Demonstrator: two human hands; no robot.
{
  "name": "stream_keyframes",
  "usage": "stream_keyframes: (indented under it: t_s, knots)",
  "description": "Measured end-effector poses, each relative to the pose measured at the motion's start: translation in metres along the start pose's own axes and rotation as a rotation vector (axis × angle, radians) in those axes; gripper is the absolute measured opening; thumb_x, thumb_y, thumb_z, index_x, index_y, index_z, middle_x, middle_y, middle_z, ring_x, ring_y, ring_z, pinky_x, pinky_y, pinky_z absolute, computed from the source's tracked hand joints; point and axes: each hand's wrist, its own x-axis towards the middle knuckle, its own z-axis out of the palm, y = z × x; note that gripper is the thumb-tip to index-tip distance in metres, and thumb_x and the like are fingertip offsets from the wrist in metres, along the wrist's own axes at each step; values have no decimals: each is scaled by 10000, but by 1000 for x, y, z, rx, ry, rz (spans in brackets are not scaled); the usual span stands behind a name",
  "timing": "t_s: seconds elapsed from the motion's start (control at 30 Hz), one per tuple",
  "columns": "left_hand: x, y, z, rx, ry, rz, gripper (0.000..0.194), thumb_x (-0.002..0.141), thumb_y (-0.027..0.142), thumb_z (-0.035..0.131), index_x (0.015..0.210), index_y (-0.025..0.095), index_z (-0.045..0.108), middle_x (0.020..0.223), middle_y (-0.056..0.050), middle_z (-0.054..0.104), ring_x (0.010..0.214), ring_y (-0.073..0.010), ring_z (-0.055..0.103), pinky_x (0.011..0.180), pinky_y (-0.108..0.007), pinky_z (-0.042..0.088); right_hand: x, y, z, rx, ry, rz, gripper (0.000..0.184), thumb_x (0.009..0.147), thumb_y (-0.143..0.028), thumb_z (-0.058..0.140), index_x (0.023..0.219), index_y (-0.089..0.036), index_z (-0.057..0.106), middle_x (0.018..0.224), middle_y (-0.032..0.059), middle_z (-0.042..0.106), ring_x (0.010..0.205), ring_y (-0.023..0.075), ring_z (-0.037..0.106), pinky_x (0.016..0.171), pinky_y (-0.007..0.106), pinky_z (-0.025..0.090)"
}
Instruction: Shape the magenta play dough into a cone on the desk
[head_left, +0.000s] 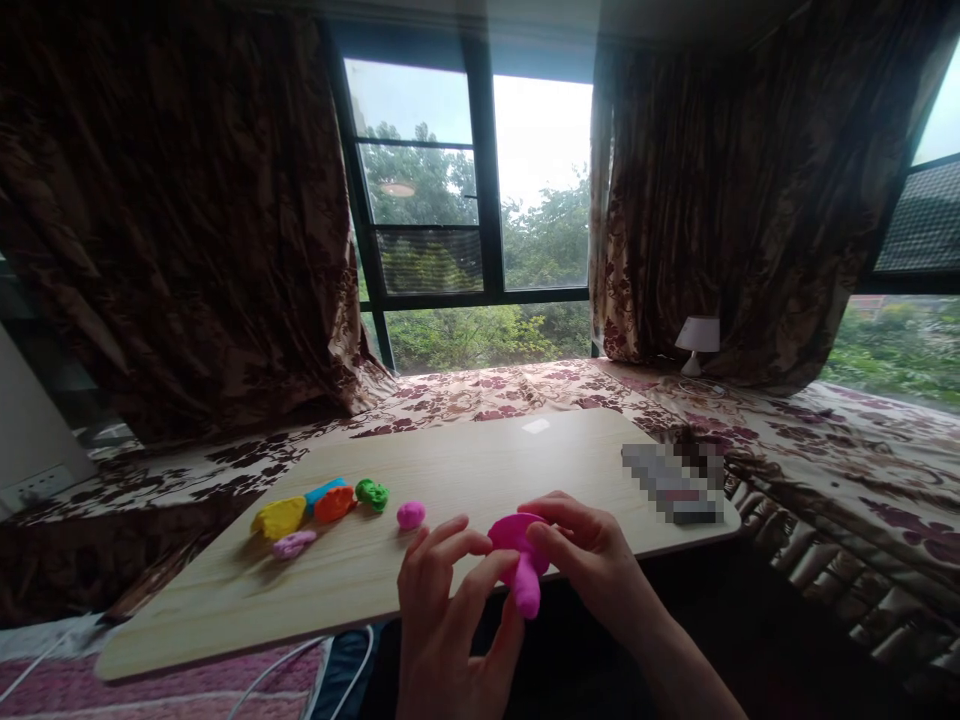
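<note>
A bright magenta piece of modelling clay (527, 580) is held between my two hands, just over the table's near edge. It has a wide flat cap and a thick stem that points down toward me. My left hand (457, 620) has its fingertips on the cap's left side and the stem. My right hand (592, 550) pinches the cap's right rim between thumb and fingers. Left of my hands, a pink clay ball (410, 516) sits on the table. Beyond it lie lumps of green clay (372, 494), orange clay (334, 504), blue clay (325, 492), yellow clay (279, 518) and light pink clay (294, 544).
The pale wooden table (450, 455) has rounded corners. A small white piece (537, 426) lies near its far edge, and a pixelated object (675, 485) is at the right. A white lamp (698, 338) stands by the curtain. White cables (289, 655) run below the near edge.
</note>
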Motion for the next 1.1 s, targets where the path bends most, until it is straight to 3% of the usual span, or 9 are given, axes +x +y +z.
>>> stream_keyframes:
  t_s: [0.13,0.33,0.5,0.8,0.97,1.1]
  knots:
    - [-1,-1,1,-5,-6,18,346,722,91,630,1014,272,585,1034,-47,528,1170,-285,419,1003,-563,322,1,0,3,-19,43,-43,143,813,-270,600,775,-173,698,777,23,608,709,130,567,613,228,454]
    - [-2,0,1,6,23,21,327,710,103,652,976,289,605,1005,-36,551,1159,-284,430,1012,-564,307,-1,1,5,89,61,-24,133,795,-281,620,778,-177,702,805,24,593,711,136,566,598,229,459]
    - [0,1,-1,26,5,83,364,703,70,653,1006,270,614,1051,-53,536,1168,-305,419,988,-591,325,0,-4,4,0,9,-11,156,817,-270,594,804,-167,710,779,23,599,698,124,543,609,224,438]
    - [1,-2,4,25,28,61,340,689,58,672,974,230,604,1098,-74,531,1181,-308,419,993,-599,324,0,6,9,130,103,24,184,816,-284,599,741,-146,695,712,8,568,631,100,490,553,212,391]
    - [1,-13,11,56,-16,57,333,698,78,664,976,253,607,1104,-59,530,1189,-283,419,1032,-567,284,4,16,7,137,78,90,259,839,-358,564,817,-136,696,753,35,632,687,123,530,640,236,424]
    - [2,-28,24,88,-54,38,258,734,125,629,954,260,619,1090,-53,545,1194,-270,419,1038,-526,267,15,39,1,-35,64,129,398,874,-457,454,938,-137,681,783,59,672,705,147,589,661,261,467]
